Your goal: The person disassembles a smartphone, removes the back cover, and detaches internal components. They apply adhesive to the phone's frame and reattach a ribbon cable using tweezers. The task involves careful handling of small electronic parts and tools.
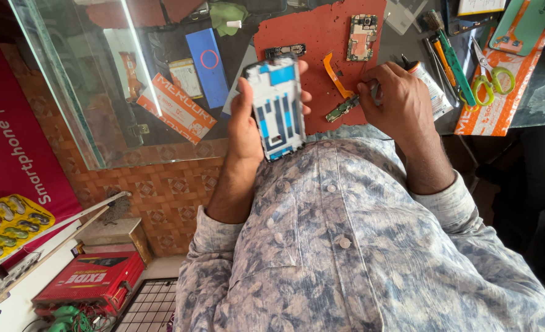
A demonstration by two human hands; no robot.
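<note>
I see the phone frame [277, 107], white with blue strips across its inner face, sitting in the left hand [248, 123], raised above the near edge of the glass counter [69, 80] and just over the person's patterned shirt [346, 246]. Its long axis runs nearly up and down in my view, top end tilted slightly left and pointing away from the person, inner side facing the camera. The left hand wraps it from the left side and from behind: the thumb lies along the left edge, and fingertips [304, 95] show past the right edge, so the grasp is closed around the frame.

Just to the right, the right hand [395, 95] rests on the red mat [312, 37], fingers curled and pinched on a small green circuit strip [341, 109] at its upper end; the strip lies diagonally, its lower end toward the frame. An orange flex cable [335, 74] lies between the 2 hands. Farther out on the mat I see a circuit board [362, 37] and a dark slim part [285, 50]. To the right lie green-handled scissors [491, 83] and a green-handled brush [454, 61].
</note>
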